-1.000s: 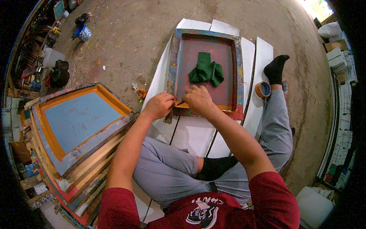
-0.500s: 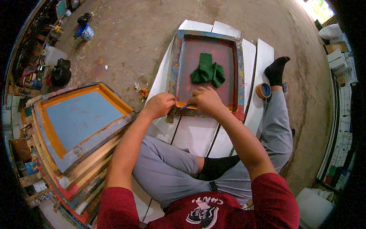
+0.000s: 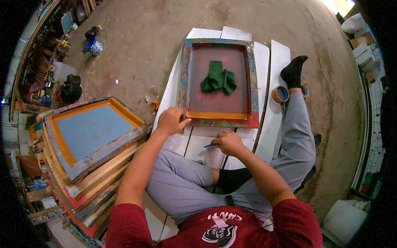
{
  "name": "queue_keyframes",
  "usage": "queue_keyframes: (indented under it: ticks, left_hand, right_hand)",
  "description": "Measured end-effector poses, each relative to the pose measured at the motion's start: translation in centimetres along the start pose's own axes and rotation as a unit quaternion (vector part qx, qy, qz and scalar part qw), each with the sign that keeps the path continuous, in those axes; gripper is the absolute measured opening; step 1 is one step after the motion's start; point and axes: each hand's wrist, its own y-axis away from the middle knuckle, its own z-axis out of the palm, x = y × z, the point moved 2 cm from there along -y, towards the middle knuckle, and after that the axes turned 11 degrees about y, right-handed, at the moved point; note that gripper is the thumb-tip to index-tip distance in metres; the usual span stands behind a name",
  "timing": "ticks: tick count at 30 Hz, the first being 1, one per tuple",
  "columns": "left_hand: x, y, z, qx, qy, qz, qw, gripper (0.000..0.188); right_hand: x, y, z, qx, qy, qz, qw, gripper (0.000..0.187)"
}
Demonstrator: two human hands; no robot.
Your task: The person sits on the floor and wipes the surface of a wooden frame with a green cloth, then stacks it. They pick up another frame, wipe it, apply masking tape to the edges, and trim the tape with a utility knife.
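A screen-printing frame [image 3: 255, 93] with paint-stained sides lies on white boards before me. A crumpled green cloth [image 3: 215, 80] rests on its dark reddish mesh. Orange-brown tape [image 3: 219, 115] runs along the near inner edge. My left hand [image 3: 169, 121] is closed on the near left corner, its thumb against the near side. My right hand [image 3: 230, 143] is off the frame, over the boards on the near side. Pinched in it is a slim blue pen-like tool [image 3: 209, 145], its tip pointing left; its exact kind is too small to tell.
A second screen frame [image 3: 97, 132] with blue-grey mesh tops a stack of wooden frames [image 3: 97, 175] at my left. A roll of brown tape [image 3: 280, 94] sits beside my outstretched right leg. A blue and white bucket [image 3: 95, 47] stands on the floor [image 3: 140, 37] at the far left.
My right hand has drawn back toward me from the frame's near inner edge, keeping the blue tool. My left hand stays at the corner, its thumb now more extended. The view has shifted slightly.
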Motion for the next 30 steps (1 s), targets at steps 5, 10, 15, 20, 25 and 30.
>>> queue_keyframes:
  ticks: [5,10,15,20,25,30]
  left_hand:
    - [-2.7,0.3,2.1,0.079,0.131,-0.102,0.983,0.02]
    - [-9.5,1.1,3.4,0.192,0.249,-0.245,0.917,0.021]
    - [-12.1,1.6,4.3,0.184,0.249,-0.355,0.882,0.021]
    - [-12.3,1.4,5.1,0.24,0.507,-0.374,0.738,0.025]
    - [-10.8,2.0,4.5,0.253,0.68,-0.363,0.585,0.032]
    - [-8.2,2.4,2.2,0.248,0.759,-0.281,0.533,0.047]
  right_hand:
    - [0.6,-0.3,0.9,0.002,-0.007,0.023,1.0,0.026]
    - [0.9,-0.3,2.4,0.075,0.01,0.035,0.997,0.022]
    - [1.0,-0.3,2.0,0.059,-0.012,0.062,0.996,0.022]
    - [0.5,-0.4,1.7,0.101,-0.013,0.053,0.993,0.02]
    - [-1.3,-0.8,1.4,0.236,0.092,0.045,0.966,0.024]
    - [-6.1,-7.3,-4.4,0.355,-0.149,0.089,0.918,0.026]
